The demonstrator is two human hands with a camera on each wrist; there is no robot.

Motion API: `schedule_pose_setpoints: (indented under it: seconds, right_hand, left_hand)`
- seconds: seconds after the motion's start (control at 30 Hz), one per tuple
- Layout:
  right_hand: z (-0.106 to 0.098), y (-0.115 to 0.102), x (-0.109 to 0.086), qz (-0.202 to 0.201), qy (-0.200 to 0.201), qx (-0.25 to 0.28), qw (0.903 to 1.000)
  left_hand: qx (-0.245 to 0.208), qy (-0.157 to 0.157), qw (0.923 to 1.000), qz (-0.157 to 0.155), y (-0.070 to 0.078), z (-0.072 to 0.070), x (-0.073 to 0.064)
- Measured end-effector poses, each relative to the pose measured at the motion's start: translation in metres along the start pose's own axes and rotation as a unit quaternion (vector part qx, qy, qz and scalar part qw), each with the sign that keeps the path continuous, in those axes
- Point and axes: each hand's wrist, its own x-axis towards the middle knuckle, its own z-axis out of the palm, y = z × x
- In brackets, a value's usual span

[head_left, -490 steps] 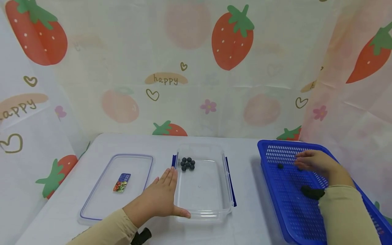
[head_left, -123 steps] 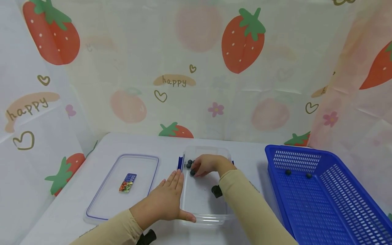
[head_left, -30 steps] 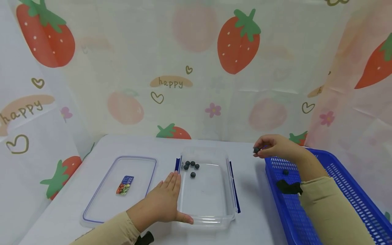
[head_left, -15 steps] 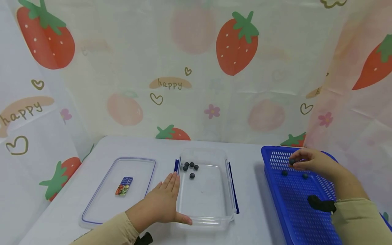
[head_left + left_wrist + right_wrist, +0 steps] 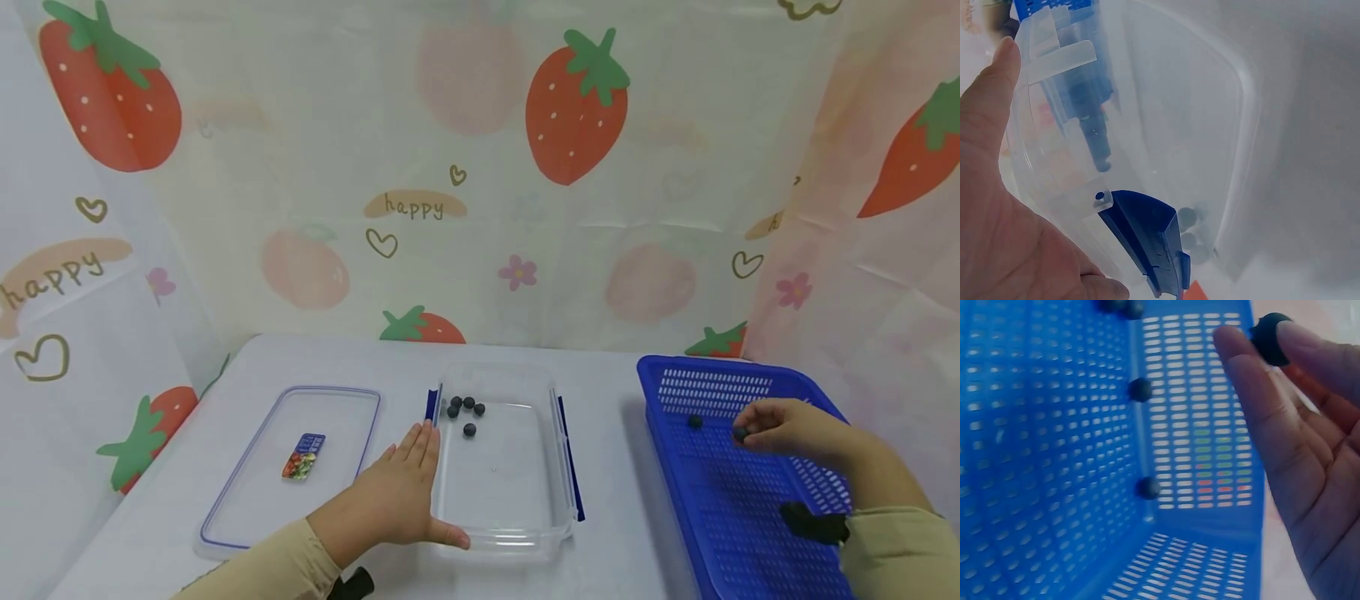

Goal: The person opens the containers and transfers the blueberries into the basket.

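Note:
My right hand (image 5: 798, 435) is over the blue plastic basket (image 5: 678, 500). In the right wrist view, thumb and fingers pinch a dark round blueberry (image 5: 1270, 340). More blueberries lie in the basket, one (image 5: 695, 422) near its far end; the right wrist view shows several, including one (image 5: 1147, 487) by the slotted wall. My left hand (image 5: 393, 492) lies with straight fingers along the left side of a clear plastic box (image 5: 498, 492), thumb stretched to its near corner. Inside the box's far left part sit several blueberries (image 5: 469, 431). The left wrist view shows them blurred through the wall.
The box's clear lid (image 5: 247, 492), with a blue seal and a small colourful label (image 5: 303, 456), lies flat on the white table to the left. Blue latches (image 5: 570, 458) stick out at the box's sides. A strawberry-print curtain (image 5: 487, 208) encloses the table.
Over the last second my right hand has moved right and down, from the basket's left rim to inside it, with the blueberry. My left hand has stayed in place. Earlier the box held more blueberries.

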Motion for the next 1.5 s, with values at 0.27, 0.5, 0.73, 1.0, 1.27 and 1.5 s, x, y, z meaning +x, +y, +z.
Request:
schedule_pose_setpoints:
  seconds: [0.27, 0.5, 0.73, 1.0, 1.27, 1.5]
  right_hand:
    - [0.004, 0.01, 0.0, 0.028, -0.028, 0.002, 0.9992]
    - [0.005, 0.017, -0.002, 0.058, -0.021, 0.009, 0.998]
    - [0.0, 0.018, -0.005, 0.077, -0.015, 0.037, 0.9963]
    - [-0.006, 0.007, -0.007, 0.034, 0.013, 0.031, 0.9988]
    - [-0.011, -0.028, -0.002, -0.007, 0.03, 0.007, 0.9995]
    - [0.002, -0.066, 0.019, -0.062, 0.018, -0.006, 0.9979]
  left_hand:
    - [-0.005, 0.003, 1.0, -0.001, -0.001, -0.001, -0.001]
    - [-0.006, 0.008, 0.9999, -0.001, -0.003, 0.0, -0.001]
    - [-0.007, 0.007, 1.0, -0.002, -0.002, -0.001, -0.002]
    - [-0.008, 0.005, 1.0, 0.0, 0.0, -0.003, -0.003]
    - [-0.006, 0.005, 1.0, 0.0, -0.002, -0.001, -0.001]
    - [-0.01, -0.001, 0.9999, -0.002, -0.001, -0.001, -0.001]
